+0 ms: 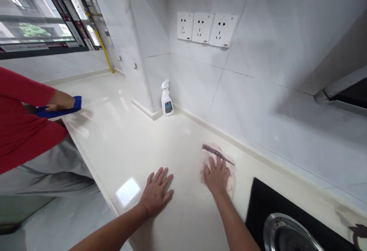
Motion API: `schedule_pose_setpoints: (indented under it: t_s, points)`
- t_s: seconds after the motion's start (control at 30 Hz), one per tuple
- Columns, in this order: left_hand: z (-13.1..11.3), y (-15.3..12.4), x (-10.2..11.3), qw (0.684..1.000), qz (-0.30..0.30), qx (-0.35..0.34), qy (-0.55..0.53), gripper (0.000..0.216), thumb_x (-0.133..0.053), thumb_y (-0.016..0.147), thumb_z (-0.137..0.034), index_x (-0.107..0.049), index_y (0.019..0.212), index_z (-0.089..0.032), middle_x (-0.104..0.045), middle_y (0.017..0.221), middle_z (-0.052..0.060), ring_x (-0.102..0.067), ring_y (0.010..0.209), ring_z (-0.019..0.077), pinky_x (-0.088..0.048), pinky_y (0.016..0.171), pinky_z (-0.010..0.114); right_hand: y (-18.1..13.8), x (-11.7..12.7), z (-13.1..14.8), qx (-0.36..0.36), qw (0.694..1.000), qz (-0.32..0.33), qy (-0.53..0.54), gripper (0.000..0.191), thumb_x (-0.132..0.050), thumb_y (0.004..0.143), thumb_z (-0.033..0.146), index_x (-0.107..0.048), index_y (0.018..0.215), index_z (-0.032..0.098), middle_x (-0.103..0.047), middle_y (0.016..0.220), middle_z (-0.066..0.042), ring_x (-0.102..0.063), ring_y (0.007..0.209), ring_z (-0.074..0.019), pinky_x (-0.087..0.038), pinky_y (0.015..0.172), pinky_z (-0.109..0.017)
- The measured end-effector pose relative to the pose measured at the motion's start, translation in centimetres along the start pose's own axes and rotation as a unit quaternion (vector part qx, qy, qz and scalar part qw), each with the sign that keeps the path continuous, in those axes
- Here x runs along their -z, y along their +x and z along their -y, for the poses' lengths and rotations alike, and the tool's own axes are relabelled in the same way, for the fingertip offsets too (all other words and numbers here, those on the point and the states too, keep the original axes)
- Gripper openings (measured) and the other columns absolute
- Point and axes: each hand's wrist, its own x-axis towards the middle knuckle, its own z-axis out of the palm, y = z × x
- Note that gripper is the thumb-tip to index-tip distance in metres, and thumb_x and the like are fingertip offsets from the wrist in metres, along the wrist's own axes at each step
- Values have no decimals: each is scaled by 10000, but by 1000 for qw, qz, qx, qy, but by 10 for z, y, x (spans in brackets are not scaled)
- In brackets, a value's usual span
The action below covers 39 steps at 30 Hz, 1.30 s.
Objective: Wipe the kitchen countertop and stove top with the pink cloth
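Resting left hand point(156, 193) and right hand point(217, 177) flat on the tabletop point(120, 148)
Fingers point(218, 163) spread open, gripping nothing; pinkish smear point(229, 182) under the right hand, liable to spread if dragged.

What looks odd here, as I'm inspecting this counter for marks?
A pinkish smear stains the white countertop around the right hand, with a purple strip bearing writing lying across it; both stand out on the glossy surface.
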Motion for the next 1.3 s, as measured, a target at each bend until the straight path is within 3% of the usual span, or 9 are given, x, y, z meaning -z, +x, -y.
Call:
schedule_pose_setpoints:
  t_s: [0.2,0.33,0.43,0.5,0.63,0.73,0.83,1.07,1.3]
  points:
    - [-1,-2,-1,1000,-8,-6,4,565,-488,1003,-520,-510,1528,-313,-421,1659,93,-337,1538,344,-252,1217,565,21,-16,54,-2,999,-21,30,603,-280,1015,412,-413,1542,151,-260,1676,-267,-226,1552,-451,-208,1185,-729]
    - [-2,-1,-1,1000,-8,-2,4,559,-512,994,-502,-517,1520,-316,-427,1656,95,-348,1533,348,-265,1206,575,-11,-23,59,108,992,4,72,554,-426,988,482,-481,1508,299,-321,1692,-130,-253,1564,-391,-238,1236,-641]
    - [-3,1,1,1000,5,4,1,572,-532,980,-517,-525,1515,-314,-419,1659,102,-347,1535,357,-268,1204,589,-31,-20,38,167,981,16,98,461,-402,1002,504,-597,1396,367,-442,1636,-21,-368,1521,-250,-341,1234,-472]
    - [-4,1,2,1000,10,7,-4,576,-536,976,-521,-526,1514,-315,-412,1663,103,-347,1537,359,-268,1205,596,-37,-12,11,156,982,2,105,493,-315,1025,486,-658,1331,309,-505,1586,-46,-432,1473,-205,-394,1201,-403]
    - [-6,1,5,1000,19,12,-10,567,-520,983,-502,-523,1517,-311,-405,1666,105,-340,1543,357,-273,1206,598,-47,4,-75,67,992,-59,87,644,-213,1014,499,-699,1270,162,-531,1522,-208,-417,1473,-372,-396,1164,-614]
    - [-8,0,8,999,27,13,-21,575,-506,990,-511,-508,1528,-307,-385,1676,110,-322,1553,359,-267,1212,606,-63,0,-151,-23,993,-113,9,617,-302,969,593,-701,1276,235,-545,1497,-230,-446,1427,-482,-423,1036,-742]
    - [-9,0,9,998,36,21,-37,582,-513,988,-496,-496,1538,-307,-360,1687,109,-306,1562,363,-254,1221,615,-79,-14,-197,-75,992,-99,-25,623,-354,936,617,-646,1366,274,-551,1485,-259,-492,1391,-510,-462,967,-733]
    - [-7,0,5,998,46,19,-42,599,-468,1007,-516,-445,1570,-313,-302,1711,93,-269,1578,357,-223,1242,616,-84,-17,-183,-161,985,-60,13,893,-137,926,736,-369,1571,163,-369,1636,-251,-300,1536,-459,-318,1179,-708]
    - [-1,-2,-10,1000,1,7,-28,561,-522,986,-429,-496,1537,-322,-353,1688,91,-303,1566,353,-235,1236,604,-75,-4,-173,-192,978,-71,24,929,-171,887,814,-513,1460,168,-454,1566,-253,-385,1477,-467,-356,1149,-714]
